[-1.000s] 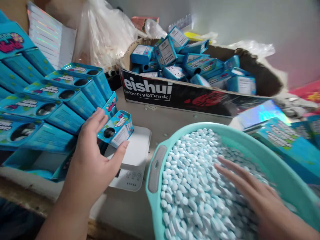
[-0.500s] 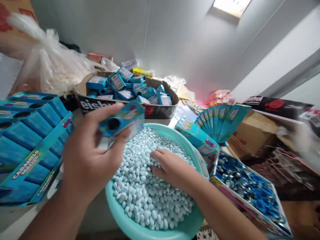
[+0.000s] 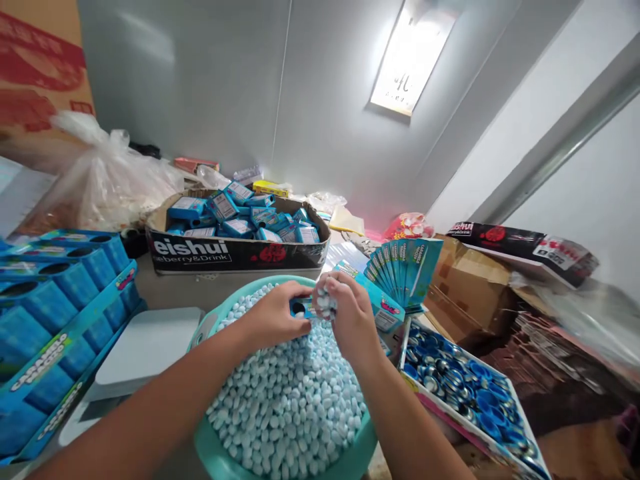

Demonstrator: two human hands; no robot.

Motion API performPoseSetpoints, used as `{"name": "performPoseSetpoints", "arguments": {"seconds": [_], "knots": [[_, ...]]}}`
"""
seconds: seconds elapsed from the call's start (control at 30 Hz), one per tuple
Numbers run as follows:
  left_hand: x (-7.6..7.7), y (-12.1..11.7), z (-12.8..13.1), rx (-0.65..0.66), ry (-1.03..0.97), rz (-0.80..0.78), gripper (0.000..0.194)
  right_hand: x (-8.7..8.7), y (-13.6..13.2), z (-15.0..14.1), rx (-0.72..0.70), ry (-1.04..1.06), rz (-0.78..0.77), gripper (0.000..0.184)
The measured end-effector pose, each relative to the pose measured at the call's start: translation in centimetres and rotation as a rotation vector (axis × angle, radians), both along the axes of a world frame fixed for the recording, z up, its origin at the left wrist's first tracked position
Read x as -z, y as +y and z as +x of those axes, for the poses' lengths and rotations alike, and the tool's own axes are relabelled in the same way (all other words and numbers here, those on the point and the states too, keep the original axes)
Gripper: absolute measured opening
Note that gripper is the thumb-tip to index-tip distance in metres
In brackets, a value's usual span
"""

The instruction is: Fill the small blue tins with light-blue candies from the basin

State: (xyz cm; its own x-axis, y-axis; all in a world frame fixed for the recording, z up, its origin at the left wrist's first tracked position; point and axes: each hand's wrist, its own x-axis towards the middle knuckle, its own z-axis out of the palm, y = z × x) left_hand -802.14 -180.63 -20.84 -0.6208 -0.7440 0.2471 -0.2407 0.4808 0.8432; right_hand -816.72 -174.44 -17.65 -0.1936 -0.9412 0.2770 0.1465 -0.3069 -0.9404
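The left hand (image 3: 280, 312) pinches 1 small blue printed box (image 3: 309, 309) above the round teal plastic tub (image 3: 207, 443); the right hand (image 3: 350, 312), fingers curled, holds pale-blue oval candies (image 3: 327, 304) beside it. Loosening those fingers could scatter candies.

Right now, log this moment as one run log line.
left hand: holding blue box | right hand: clutching pale candies | teal basin: many more candies

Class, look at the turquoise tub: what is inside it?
Many small pale-blue pieces heaped in the tub. They hide its bottom; the left hand and right hand block some pieces from view.
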Motion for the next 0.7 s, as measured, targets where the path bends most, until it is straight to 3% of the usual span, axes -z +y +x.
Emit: {"name": "performPoseSetpoints", "arguments": {"seconds": [0.1, 0.2, 0.33, 0.5, 0.7], "knots": [[0.4, -0.3, -0.3, 0.015, 0.026, 0.031, 0.047, -1.0, -2.0, 1.4, 0.025, -0.29, 0.003, 0.015], [0.8, -0.6, -0.3, 0.087, 0.067, 0.097, 0.035, -0.8, -3.4, 2.2, 0.027, -0.443, 0.048, 0.014], [0.7, -0.6, -0.2, 0.139, 0.034, 0.12, 0.023, -0.1, -3.8, 2.6, 0.015, -0.412, 0.071, 0.017], [0.5, -0.4, -0.2, 0.094, 0.022, 0.1, 0.012, 0.2, -3.6, 2.8, -0.019, -0.36, 0.051, 0.015], [0.7, -0.7, -0.4, 0.066, 0.012, 0.175, 0.018, 0.2, -4.3, 2.6, -0.071, -0.385, 0.084, 0.013]]}}
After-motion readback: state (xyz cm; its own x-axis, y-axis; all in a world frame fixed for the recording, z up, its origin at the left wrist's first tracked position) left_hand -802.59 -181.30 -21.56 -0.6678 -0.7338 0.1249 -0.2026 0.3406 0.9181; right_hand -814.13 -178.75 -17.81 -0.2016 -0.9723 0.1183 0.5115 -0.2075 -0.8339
